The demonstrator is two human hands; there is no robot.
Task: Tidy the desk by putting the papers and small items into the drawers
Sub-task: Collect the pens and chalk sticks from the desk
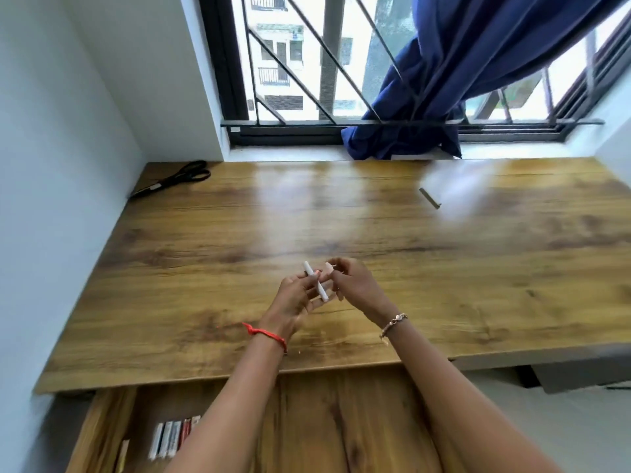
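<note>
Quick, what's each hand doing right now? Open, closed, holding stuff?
The left hand holds a white stick.
The right hand pinches a small pale piece, too small to identify.

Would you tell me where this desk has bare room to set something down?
The desk is bare across its middle, between the scissors in the far left corner and the grey strip at far right, and along both side edges. Only front centre is crowded: the left hand holds a white stick, the right hand pinches a pale item.
</note>
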